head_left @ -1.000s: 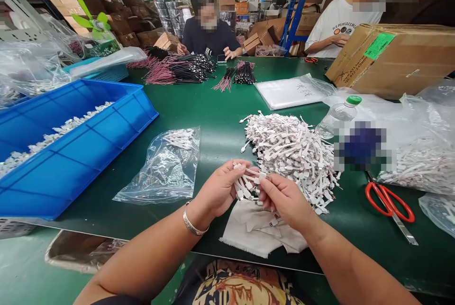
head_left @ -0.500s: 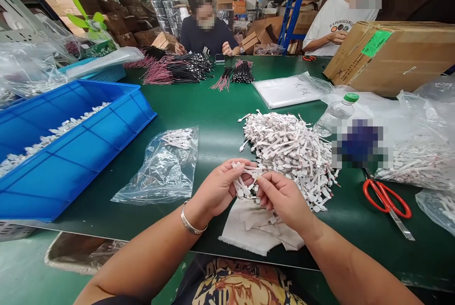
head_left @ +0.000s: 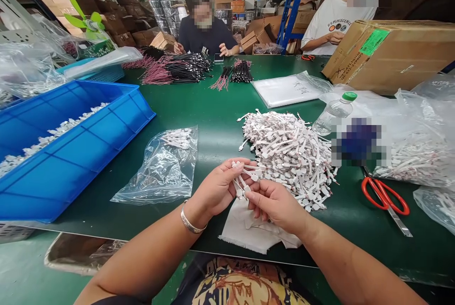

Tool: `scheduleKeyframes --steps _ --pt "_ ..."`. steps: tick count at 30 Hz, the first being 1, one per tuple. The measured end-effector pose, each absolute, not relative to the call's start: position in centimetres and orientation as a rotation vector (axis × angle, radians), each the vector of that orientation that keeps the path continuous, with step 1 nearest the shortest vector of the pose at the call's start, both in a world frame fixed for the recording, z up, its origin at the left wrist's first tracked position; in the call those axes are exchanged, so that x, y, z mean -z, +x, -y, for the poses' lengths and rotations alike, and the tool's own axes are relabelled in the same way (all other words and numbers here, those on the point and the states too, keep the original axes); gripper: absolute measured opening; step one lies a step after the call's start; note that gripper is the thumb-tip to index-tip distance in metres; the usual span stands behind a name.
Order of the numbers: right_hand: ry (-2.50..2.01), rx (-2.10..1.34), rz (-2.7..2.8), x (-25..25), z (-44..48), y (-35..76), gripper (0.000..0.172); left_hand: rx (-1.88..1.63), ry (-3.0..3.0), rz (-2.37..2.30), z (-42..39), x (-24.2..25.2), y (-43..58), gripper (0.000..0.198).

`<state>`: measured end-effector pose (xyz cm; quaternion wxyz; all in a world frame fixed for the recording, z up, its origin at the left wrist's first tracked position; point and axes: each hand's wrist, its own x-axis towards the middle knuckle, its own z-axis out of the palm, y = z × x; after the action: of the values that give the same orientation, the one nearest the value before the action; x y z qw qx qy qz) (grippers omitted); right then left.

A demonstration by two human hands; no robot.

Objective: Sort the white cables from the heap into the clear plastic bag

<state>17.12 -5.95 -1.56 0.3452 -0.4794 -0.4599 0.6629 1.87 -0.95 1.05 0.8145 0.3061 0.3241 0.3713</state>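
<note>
Scissors (head_left: 386, 196) beside bagged wire harnesses (head_left: 415, 163)

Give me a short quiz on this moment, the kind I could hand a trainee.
1. True or false: the left hand holds a small bunch of white-tagged wire leads.
2. Fill in the blank: the scissors on the green table have ____ handles.
3. Seen from the wearer, where does the large pile of tagged leads lie relative to the white cloth? A) beyond it; B) under it; C) inside a cardboard box.

Key: 1 true; 2 red; 3 A.
</note>
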Motion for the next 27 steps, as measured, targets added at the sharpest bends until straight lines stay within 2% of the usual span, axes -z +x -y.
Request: scheduleKeyframes --steps 15,17,21,24,27 --pt "-1.338 -1.563 1.291 1.4 5.8 17.6 0.027 -0.828 0.660 -0.713 0.6 -0.9 1.7 0.017" --pt "-1.378 -1.275 1.407 1.2 6.1 17.8 0.022 -0.838 0.641 -0.730 0.7 -1.0 1.8 0.016" --pt "-1.245 -0.365 1.755 0.3 6.6 18.5 0.004 -0.838 0.620 -0.754 0.7 -0.9 1.8 0.016" --pt "-1.102 -0.007 2.033 -0.1 6.5 18.7 0.020 -0.836 0.613 -0.716 0.7 -0.7 1.8 0.015" --pt "-1.152 0.068 2.223 0.0 6.2 18.5 0.034 -0.841 0.595 -0.682 0.8 -0.6 1.8 0.015"
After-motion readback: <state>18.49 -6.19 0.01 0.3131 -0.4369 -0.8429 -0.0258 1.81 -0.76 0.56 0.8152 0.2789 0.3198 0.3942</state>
